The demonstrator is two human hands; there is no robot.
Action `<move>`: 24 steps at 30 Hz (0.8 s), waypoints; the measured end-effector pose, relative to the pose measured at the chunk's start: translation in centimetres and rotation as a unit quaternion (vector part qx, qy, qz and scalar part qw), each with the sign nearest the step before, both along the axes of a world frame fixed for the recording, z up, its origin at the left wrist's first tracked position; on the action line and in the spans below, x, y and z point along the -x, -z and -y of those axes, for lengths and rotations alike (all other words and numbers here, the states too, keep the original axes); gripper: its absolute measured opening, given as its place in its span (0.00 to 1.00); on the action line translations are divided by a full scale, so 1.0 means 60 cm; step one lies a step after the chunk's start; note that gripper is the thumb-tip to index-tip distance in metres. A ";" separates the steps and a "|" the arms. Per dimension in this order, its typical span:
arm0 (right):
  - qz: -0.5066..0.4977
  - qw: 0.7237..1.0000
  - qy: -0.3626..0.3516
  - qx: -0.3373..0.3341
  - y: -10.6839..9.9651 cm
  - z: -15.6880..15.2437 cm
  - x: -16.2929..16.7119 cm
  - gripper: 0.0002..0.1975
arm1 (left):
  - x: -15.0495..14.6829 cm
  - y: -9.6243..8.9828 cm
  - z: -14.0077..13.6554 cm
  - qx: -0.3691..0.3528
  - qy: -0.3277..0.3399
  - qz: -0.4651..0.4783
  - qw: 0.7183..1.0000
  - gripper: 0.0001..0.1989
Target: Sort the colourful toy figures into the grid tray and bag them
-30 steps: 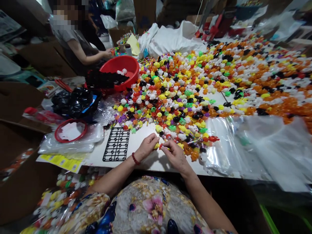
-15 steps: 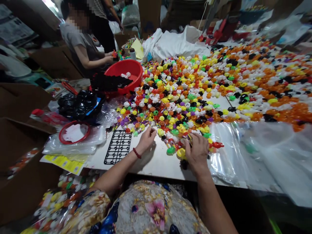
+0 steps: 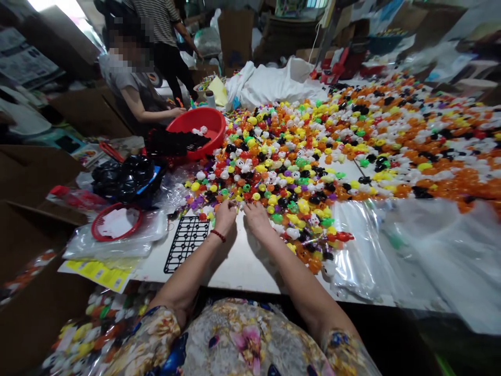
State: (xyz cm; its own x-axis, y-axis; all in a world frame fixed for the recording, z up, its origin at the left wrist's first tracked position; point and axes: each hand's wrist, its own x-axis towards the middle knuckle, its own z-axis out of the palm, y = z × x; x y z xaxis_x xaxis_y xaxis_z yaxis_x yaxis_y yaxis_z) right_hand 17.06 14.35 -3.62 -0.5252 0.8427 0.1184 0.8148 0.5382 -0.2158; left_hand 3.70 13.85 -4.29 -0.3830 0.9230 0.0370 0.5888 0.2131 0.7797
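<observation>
My left hand [image 3: 226, 216], with a dark red bead bracelet on the wrist, is at the near edge of a heap of small plastic toys [image 3: 274, 177]. Its fingers are pinched together, and what they hold is too small to make out. Close to its right, my right hand [image 3: 256, 218] reaches into the same edge with fingers bent and closed; anything in them is hidden. The toys are white, yellow, orange, green, red and black. Beside my left forearm, a black plastic grid [image 3: 187, 244] lies flat on the white table [image 3: 238, 261].
A red basin [image 3: 217, 128] holds black pieces and a few white ones. To the left are a red basket [image 3: 116, 222], clear bags [image 3: 151, 232] and a yellow printed sheet [image 3: 97, 269]. Clear plastic sheets [image 3: 360, 256] cover the right side. A seated person [image 3: 133, 94] works across the table.
My right hand has moved left from the toys at the front right to beside my left hand. More toys now lie near the table's front on the right. The view has shifted slightly.
</observation>
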 end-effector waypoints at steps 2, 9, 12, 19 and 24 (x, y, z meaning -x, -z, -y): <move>0.019 1.000 -0.006 0.005 0.002 -0.017 0.022 0.17 | 0.008 0.001 0.010 -0.004 -0.002 0.003 1.000 0.07; 0.024 0.999 -0.016 0.017 0.006 -0.022 0.056 0.14 | 0.025 -0.012 0.024 -0.014 0.007 0.009 1.000 0.05; 0.014 0.999 -0.032 0.018 -0.001 0.002 0.046 0.13 | 0.029 -0.020 0.011 -0.024 0.019 0.013 0.999 0.05; -0.340 0.939 -0.007 0.054 -0.015 0.083 -0.018 0.10 | 0.008 -0.036 -0.061 -0.062 0.036 0.004 0.997 0.07; -0.523 0.796 0.108 0.284 -0.005 0.132 -0.056 0.15 | -0.018 -0.047 -0.115 -0.070 0.015 0.029 0.997 0.07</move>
